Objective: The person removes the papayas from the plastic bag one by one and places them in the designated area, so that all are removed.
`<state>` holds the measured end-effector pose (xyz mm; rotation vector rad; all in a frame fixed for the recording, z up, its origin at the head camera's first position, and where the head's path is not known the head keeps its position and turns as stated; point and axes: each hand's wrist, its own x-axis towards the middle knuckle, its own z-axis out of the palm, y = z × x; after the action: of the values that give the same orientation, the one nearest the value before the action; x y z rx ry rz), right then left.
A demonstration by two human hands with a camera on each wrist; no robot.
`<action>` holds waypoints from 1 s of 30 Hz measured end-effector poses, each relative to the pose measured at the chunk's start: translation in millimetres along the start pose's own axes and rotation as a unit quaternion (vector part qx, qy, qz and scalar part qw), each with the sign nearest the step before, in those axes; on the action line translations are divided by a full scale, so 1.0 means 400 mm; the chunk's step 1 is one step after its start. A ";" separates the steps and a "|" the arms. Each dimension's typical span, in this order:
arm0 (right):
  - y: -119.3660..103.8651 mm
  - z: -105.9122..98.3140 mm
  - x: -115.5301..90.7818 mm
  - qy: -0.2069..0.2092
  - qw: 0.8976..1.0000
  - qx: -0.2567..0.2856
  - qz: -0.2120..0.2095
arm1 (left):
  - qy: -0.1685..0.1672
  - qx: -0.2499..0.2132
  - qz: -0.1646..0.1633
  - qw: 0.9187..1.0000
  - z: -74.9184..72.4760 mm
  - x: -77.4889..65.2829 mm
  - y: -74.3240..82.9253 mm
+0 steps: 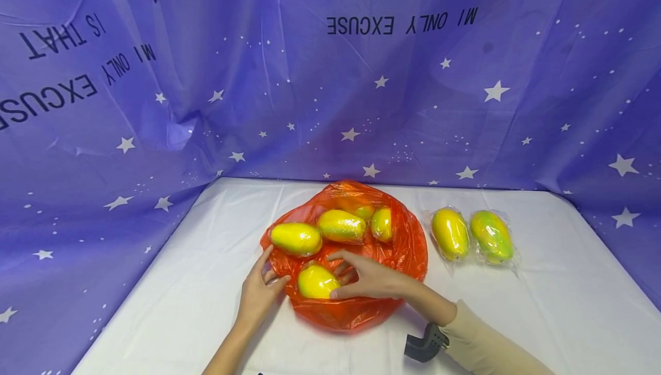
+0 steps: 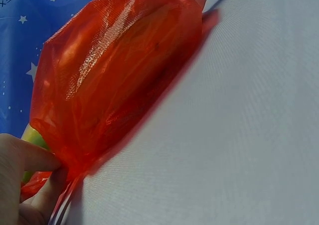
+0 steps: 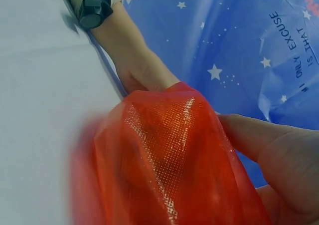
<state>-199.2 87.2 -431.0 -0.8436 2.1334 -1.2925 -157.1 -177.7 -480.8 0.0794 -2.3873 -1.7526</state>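
Observation:
A red plastic bag lies spread with its mouth facing up, several yellow-green mangoes in clear wrap inside it. At its left rim, my left hand pinches the thin plastic; the left wrist view shows finger and thumb on a gathered fold. My right hand reaches over the near right side into the bag. Its thumb and curled fingers hold the right end of the nearest mango. Farther back inside lie a mango at the left and another mango beside it. The bag hides the mangoes in the right wrist view.
Right of the bag, two wrapped mangoes, one yellow and one greener, rest on the white table. A purple curtain with stars and lettering hangs behind. A black wrist camera sits on the right sleeve.

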 end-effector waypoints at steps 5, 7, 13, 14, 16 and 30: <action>-0.001 0.004 0.002 0.009 1.000 0.000 0.003 | -0.003 -0.011 -0.001 1.000 0.000 -0.001 0.001; -0.003 0.004 0.002 0.012 1.000 -0.002 0.005 | -0.005 -0.015 0.001 1.000 0.000 -0.002 0.002; -0.008 0.003 -0.001 0.015 1.000 -0.003 -0.004 | -0.004 -0.009 0.004 1.000 0.000 -0.002 0.003; -0.007 0.004 -0.001 0.016 1.000 -0.001 -0.005 | -0.003 -0.007 0.005 1.000 0.000 -0.003 0.003; -0.006 0.005 -0.002 0.019 1.000 0.005 -0.007 | -0.002 -0.004 0.005 1.000 -0.001 -0.003 0.003; 0.003 -0.007 -0.005 0.062 0.997 0.033 -0.019 | -0.001 -0.002 0.005 1.000 -0.001 -0.003 0.004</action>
<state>-199.9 90.8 -430.7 -0.7996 2.1667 -1.4611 -155.7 -177.5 -479.4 0.0634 -2.3807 -1.7547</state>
